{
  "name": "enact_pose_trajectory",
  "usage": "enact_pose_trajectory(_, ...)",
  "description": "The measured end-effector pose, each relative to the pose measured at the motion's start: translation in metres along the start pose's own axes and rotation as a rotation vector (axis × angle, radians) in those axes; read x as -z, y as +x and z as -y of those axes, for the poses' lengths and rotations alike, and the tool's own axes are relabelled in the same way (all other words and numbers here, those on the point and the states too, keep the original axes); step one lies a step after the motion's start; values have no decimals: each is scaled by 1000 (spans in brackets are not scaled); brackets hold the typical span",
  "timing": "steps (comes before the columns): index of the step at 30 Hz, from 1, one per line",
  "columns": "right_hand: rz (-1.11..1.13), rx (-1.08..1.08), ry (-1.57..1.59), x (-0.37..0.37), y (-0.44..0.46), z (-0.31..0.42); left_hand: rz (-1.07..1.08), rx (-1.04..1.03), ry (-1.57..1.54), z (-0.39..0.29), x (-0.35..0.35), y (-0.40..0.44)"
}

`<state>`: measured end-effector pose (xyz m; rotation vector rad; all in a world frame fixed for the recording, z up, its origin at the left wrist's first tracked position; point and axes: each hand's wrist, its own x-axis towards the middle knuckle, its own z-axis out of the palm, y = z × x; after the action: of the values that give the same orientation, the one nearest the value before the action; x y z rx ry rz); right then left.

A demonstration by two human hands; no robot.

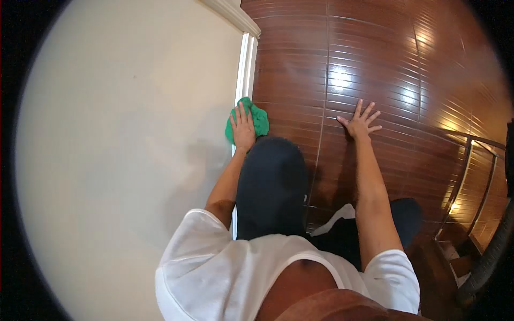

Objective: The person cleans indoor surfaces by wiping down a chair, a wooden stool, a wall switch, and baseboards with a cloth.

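Observation:
My left hand point(243, 129) lies over a crumpled green cloth point(260, 119) and presses it to the white baseboard point(245, 69) where wall and floor meet. Its fingers point forward along the cloth, which bunches out on both sides of the palm. Part of the baseboard is hidden under the cloth and hand. To the right, my right hand point(362, 122) rests on the glossy brown floor tiles point(292, 69), fingers spread wide and nothing held.
A cream wall point(128, 117) fills the left side. My bent knee point(273, 176) in dark trousers is close behind the cloth. At the right stands a metal-framed rack point(461, 182) with items low inside. White trim point(230, 13) projects at the wall's far end.

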<state>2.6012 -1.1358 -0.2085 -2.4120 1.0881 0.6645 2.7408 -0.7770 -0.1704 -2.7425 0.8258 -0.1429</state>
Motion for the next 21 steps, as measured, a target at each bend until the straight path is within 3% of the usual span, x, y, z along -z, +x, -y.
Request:
enact_pose_trajectory(4, -10, 16, 0, -7, 0, 1, -53, 12, 117, -5, -2, 62)
enact_pose_trajectory(10, -170, 72, 68, -31, 12, -10, -187, 132, 258, -23, -33, 225)
enact_pose_trajectory(13, -126, 69, 54, -31, 17, -12, -216, 122, 294, -25, -40, 281)
enact_pose_trajectory(15, -105, 48, 43, -29, 14, -10, -209, 133, 412, -29, -32, 287)
enact_pose_trajectory(19, -146, 66, 53, -30, 16, -10, -100, -242, 422, -9, -34, 229)
enact_pose_trajectory(21, -142, 58, 52, -34, 14, -12, 73, -264, 453, -15, -28, 182)
